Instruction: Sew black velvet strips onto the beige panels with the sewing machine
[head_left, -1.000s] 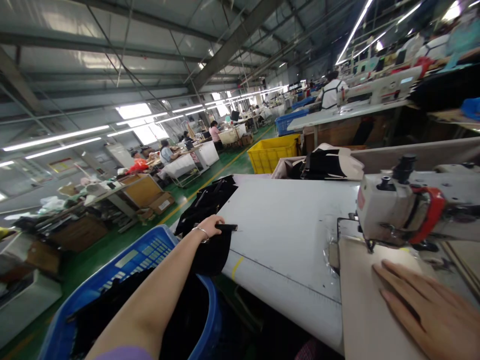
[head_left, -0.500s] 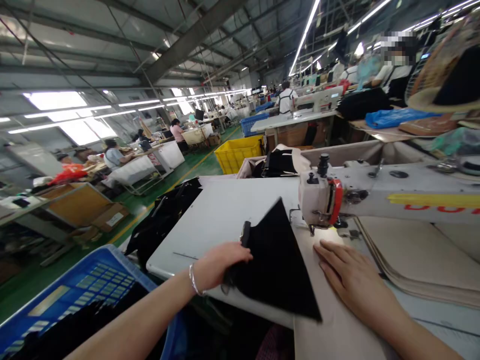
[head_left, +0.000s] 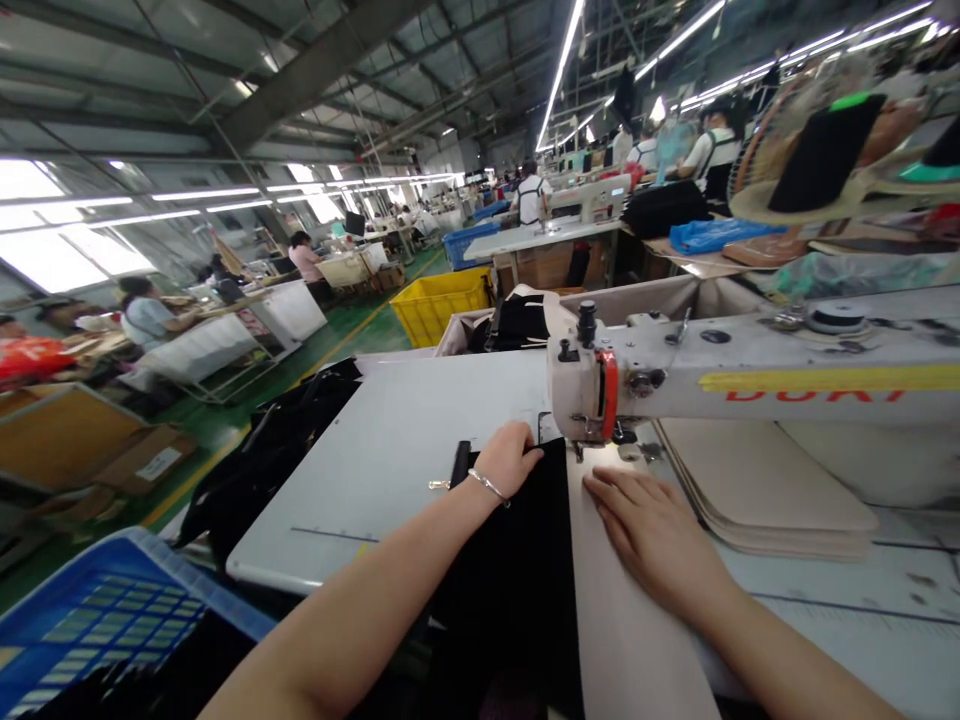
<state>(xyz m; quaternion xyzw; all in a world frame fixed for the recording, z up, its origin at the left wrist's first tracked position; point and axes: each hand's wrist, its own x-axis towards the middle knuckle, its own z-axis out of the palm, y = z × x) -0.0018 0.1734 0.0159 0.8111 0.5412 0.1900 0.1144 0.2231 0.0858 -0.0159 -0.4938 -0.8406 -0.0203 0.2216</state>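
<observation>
My left hand point(head_left: 511, 458), a bracelet at its wrist, is closed on the top edge of a black fabric piece point(head_left: 529, 580). A short black strap with a metal clasp point(head_left: 441, 485) sticks out to its left. The piece's right edge lies along a beige panel point(head_left: 611, 620), and its lower part hangs over the table's front edge. Flat on the panel, fingers extended, rests my right hand point(head_left: 652, 530). Just beyond both hands stands the sewing machine head point(head_left: 581, 390), its needle area lit over the panel's far end.
Beige panels point(head_left: 765, 480) lie stacked under the machine arm. Black goods point(head_left: 262, 460) hang at the table's left edge. A blue basket point(head_left: 142, 590) with black material stands lower left, and a yellow crate point(head_left: 439, 305) beyond the table. Other people work farther off.
My left hand has carried the black piece forward and right, turning its edge along the beige panel near the needle. My right hand stays flat on the panel. The view has shifted right.
</observation>
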